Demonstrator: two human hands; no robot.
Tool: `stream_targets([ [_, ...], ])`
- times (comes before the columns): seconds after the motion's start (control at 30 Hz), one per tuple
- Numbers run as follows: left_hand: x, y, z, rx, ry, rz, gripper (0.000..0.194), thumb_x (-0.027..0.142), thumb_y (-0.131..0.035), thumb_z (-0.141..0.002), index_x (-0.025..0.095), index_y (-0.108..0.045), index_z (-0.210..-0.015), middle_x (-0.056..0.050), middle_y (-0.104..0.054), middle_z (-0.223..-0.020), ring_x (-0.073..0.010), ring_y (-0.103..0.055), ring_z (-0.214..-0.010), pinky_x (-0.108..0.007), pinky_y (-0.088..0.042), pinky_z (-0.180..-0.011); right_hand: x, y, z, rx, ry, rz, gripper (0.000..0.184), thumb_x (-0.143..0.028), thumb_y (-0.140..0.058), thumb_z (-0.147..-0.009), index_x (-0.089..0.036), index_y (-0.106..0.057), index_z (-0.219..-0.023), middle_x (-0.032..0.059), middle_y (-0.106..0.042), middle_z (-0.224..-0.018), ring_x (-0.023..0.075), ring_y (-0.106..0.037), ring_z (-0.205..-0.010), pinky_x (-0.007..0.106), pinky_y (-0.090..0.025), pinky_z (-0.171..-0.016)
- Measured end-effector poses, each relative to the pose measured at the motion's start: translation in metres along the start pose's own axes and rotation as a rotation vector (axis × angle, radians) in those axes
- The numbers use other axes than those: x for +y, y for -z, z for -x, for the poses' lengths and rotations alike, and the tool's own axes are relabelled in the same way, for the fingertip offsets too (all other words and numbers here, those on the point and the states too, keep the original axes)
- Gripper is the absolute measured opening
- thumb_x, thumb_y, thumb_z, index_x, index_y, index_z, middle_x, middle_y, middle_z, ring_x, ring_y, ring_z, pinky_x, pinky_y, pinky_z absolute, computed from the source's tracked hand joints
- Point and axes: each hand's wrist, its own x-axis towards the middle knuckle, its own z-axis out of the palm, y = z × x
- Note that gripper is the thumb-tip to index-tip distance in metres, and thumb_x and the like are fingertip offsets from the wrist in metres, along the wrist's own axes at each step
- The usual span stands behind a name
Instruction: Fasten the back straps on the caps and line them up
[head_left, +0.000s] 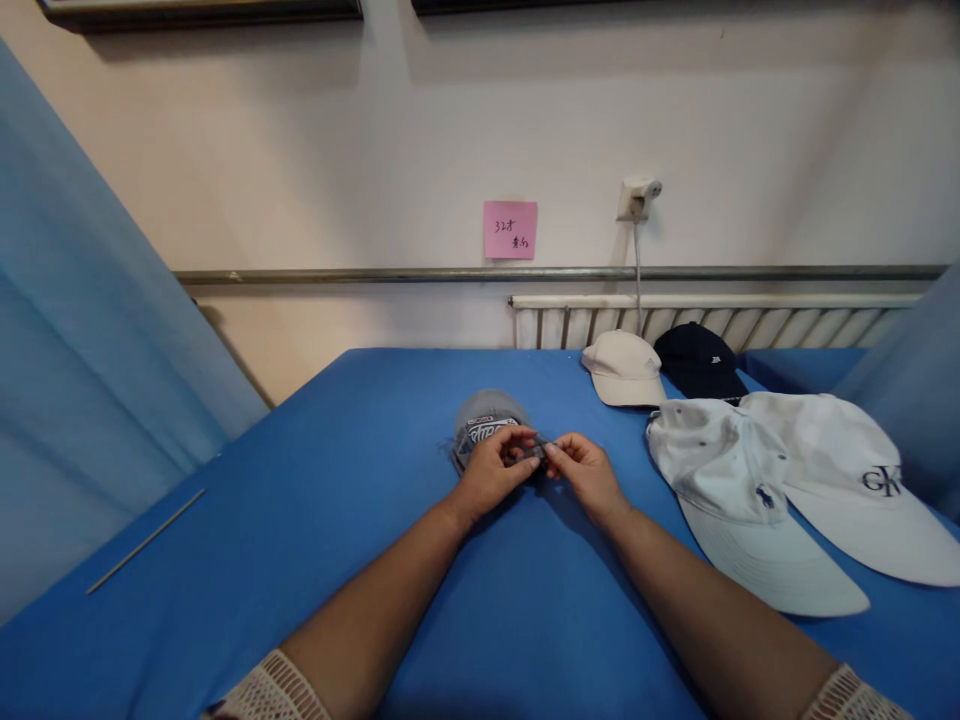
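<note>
A grey baseball cap (486,405) with patches and white lettering on its front lies on the blue-covered table, partly hidden behind my hands. At its right side my left hand (499,468) is closed, thumb and fingers pinching a narrow dark grey part, seemingly the cap's strap. My right hand (586,472) is also closed, with its fingertips on the same part from the right. The two hands almost touch, and the fine detail between their fingertips is too small to make out.
To the right are a pale cap (739,490), a white cap (840,470), a beige cap (624,368) and a black cap (697,358). A thin stick (146,540) lies at left on the blue cover (330,480). Blue curtains (97,300) hang at the side.
</note>
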Motion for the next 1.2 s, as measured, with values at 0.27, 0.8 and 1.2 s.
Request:
stream_targets([
  [0.27, 0.013, -0.003, 0.008, -0.051, -0.304, -0.436, 0.02, 0.02, -0.06, -0.082, 0.019, -0.063, -0.101, -0.006, -0.063, -0.098, -0.0187, -0.057, -0.096, -0.034, -0.044, -0.089, 0.0, -0.003, 0.003, -0.01, 0.015, 0.014, 0.034, -0.05, -0.074, -0.069, -0.019, -0.06, -0.069, -0.0026, -0.06, -0.057, 0.0112, -0.054, -0.053, 0.025, -0.043, -0.055],
  [0.8, 0.014, -0.005, 0.009, 0.011, -0.228, -0.514, 0.008, 0.022, -0.061, -0.079, 0.02, -0.06, -0.088, -0.003, -0.061, -0.086, -0.0184, -0.056, -0.084, -0.031, -0.042, -0.077, -0.005, 0.001, 0.005, 0.041, 0.009, -0.045, 0.031, -0.048, -0.065, -0.077, -0.02, -0.055, -0.069, -0.0021, -0.061, -0.054, 0.0119, -0.052, -0.05, 0.025, -0.041, -0.053],
  [1.2, 0.003, -0.003, 0.001, 0.001, 0.026, 0.037, 0.023, 0.017, -0.067, -0.07, 0.016, -0.062, -0.093, -0.004, -0.066, -0.09, -0.0168, -0.061, -0.085, -0.03, -0.047, -0.08, -0.003, 0.003, 0.004, 0.015, 0.092, 0.074, 0.029, -0.049, -0.057, -0.084, -0.02, -0.061, -0.079, -0.0019, -0.059, -0.056, 0.0134, -0.053, -0.053, 0.027, -0.042, -0.056],
])
